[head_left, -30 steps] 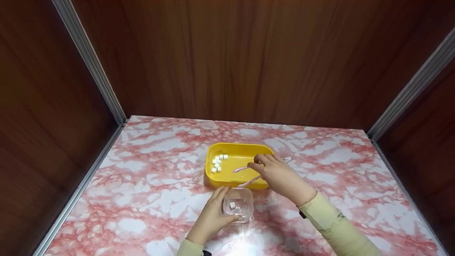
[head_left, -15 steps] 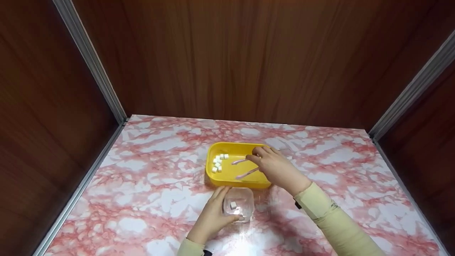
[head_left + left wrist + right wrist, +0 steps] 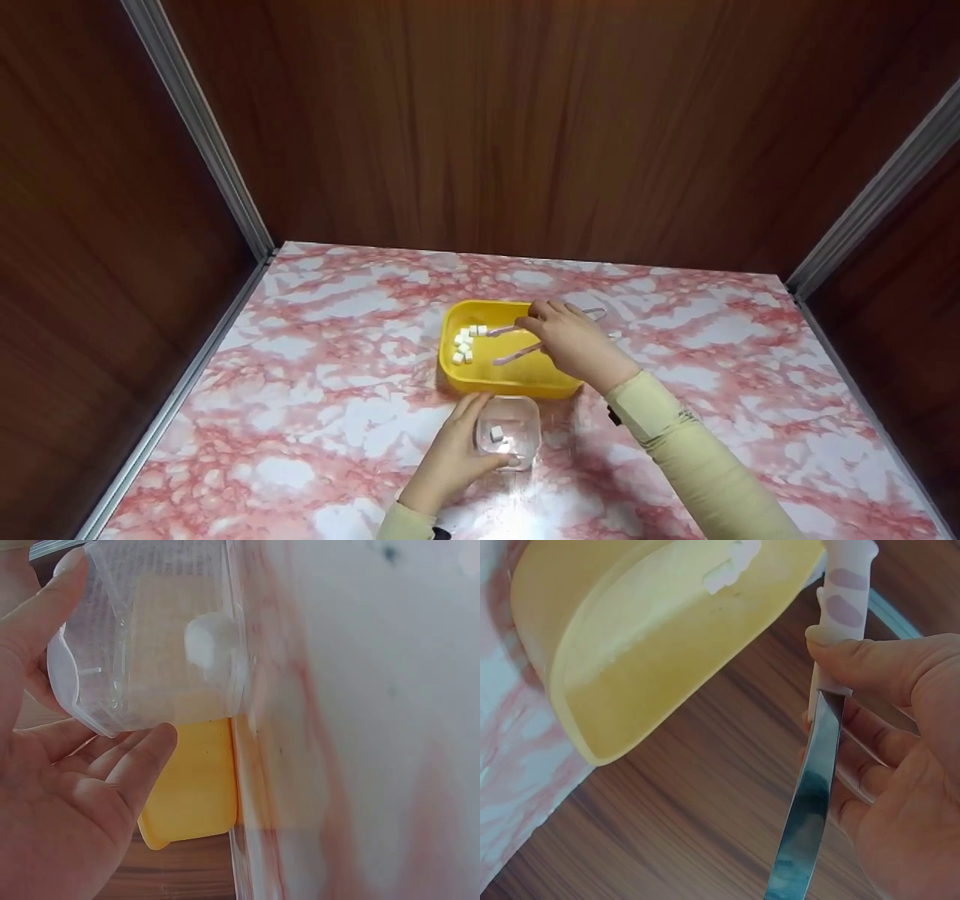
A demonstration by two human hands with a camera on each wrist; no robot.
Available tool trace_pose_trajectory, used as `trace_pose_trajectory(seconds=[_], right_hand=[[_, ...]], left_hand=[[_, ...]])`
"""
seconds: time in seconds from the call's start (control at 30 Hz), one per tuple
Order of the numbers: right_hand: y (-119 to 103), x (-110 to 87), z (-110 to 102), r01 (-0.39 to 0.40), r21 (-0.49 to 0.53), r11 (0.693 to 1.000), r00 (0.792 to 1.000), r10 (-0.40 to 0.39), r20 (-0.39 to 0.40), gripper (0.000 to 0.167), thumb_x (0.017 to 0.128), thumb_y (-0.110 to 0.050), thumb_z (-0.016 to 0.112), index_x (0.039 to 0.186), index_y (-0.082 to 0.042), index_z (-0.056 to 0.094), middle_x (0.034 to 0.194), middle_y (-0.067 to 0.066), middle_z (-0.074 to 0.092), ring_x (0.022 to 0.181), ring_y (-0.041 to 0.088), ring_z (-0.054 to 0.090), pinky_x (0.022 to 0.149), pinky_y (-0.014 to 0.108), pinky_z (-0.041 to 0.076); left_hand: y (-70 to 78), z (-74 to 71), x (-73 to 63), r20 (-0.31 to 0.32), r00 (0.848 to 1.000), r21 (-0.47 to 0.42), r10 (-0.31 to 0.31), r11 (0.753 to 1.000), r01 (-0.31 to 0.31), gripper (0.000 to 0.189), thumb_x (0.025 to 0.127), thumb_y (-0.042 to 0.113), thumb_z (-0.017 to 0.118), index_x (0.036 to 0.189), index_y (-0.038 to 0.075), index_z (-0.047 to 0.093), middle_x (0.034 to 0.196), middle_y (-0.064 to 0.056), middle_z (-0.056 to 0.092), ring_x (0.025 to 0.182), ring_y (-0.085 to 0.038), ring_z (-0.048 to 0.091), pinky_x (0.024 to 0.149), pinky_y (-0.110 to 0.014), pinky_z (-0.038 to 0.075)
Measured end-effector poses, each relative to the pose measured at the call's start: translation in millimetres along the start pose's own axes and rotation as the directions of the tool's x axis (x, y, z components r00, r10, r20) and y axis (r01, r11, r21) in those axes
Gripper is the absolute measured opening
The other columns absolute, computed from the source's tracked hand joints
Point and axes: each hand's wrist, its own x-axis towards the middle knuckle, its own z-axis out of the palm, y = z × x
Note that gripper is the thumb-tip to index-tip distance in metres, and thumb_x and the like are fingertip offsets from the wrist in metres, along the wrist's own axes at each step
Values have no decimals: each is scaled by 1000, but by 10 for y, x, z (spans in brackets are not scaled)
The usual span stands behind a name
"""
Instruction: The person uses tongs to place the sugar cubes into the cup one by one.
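Observation:
My left hand grips a small clear plastic container from its left side, thumb at the near edge and fingers at the far edge. One white cube sits inside it, also visible through the wall in the left wrist view. With my right hand I hold metal tongs with pinkish arms, their two tips spread apart over the yellow container. Several white cubes lie at that container's left end. The upper tong tip reaches right beside the rightmost cube, with nothing between the tips.
A pink-and-white marbled tabletop lies under everything. Dark wood-look panels stand behind and at both sides, joined by grey metal corner posts. The clear container stands just in front of the yellow one.
My right hand has moved away and left with the tongs, whose tips went from near the clear container to over the yellow one. My left hand keeps its grip in place.

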Motion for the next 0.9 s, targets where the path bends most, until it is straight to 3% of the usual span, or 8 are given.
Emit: trace_pose_trajectory(seconds=[0.2,0.5,0.9], right_hand=[[39,105,63,-2,-17,1000,1000,2,-1,46,77,-5,79,120,-13,65,106,8,57,101,27,53,95,42,47],[72,294,137,-61,-25,998,995,63,72,42,80,-6,77,120,-15,67,105,8,57,98,26,51,93,42,48],[105,393,284,-115,-35,993,985,118,124,43,81,-9,77,122,-19,67,109,7,58,102,26,50,99,44,42]], left_hand=[[24,-6,-3,12,1000,-2,0,1000,0,98,70,46,82,147,9,35,146,-8,36,133,-32,35,106,-49,34],[14,-4,5,-6,1000,5,12,1000,-12,98,67,43,85,146,12,37,142,-1,40,131,-26,38,107,-45,35],[-1,0,4,-15,1000,1,25,1000,-25,98,67,40,86,146,9,38,144,-1,39,132,-25,37,108,-44,33]])
